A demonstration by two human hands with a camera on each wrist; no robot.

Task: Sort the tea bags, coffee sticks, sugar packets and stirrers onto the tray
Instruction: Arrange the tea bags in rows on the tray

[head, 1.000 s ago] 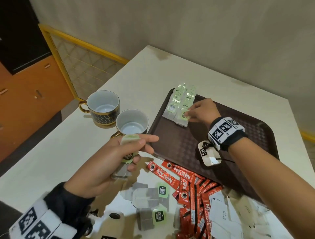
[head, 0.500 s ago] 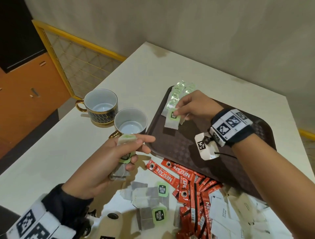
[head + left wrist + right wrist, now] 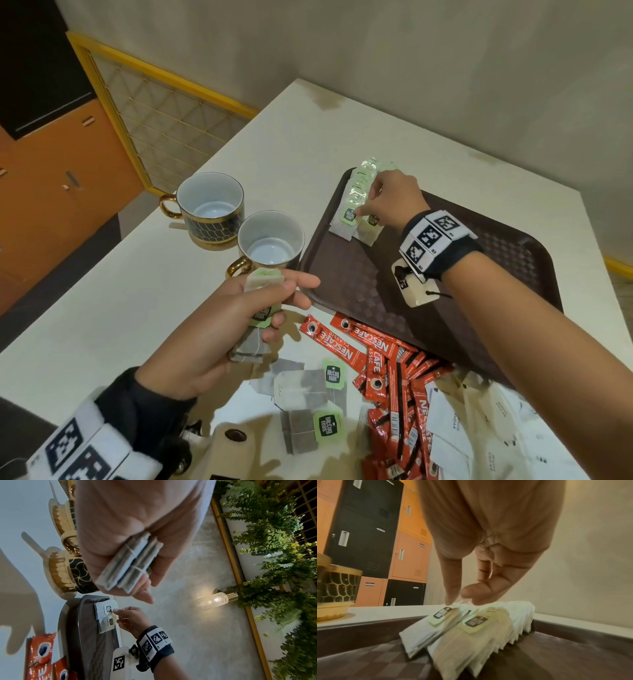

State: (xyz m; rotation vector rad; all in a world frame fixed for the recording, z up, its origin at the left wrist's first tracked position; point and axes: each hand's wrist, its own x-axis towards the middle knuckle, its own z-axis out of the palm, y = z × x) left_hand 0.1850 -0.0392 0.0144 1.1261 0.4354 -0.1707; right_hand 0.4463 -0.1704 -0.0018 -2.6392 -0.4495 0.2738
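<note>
Right hand (image 3: 394,202) fingertips (image 3: 452,600) press the tea-bag rows (image 3: 356,212) at the far-left corner of the tray (image 3: 496,260). Left hand (image 3: 219,329) grips a tea-bag stack (image 3: 130,563) near the cups (image 3: 270,240).

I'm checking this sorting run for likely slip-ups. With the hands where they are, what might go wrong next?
The right hand touches the overlapped tea bag rows in the tray's far corner; a nudge might skew them. The left hand grips several tea bags loosely stacked, so one could slip onto the table. Two mugs stand close to the tray's edge, where a passing hand might knock them.
</note>
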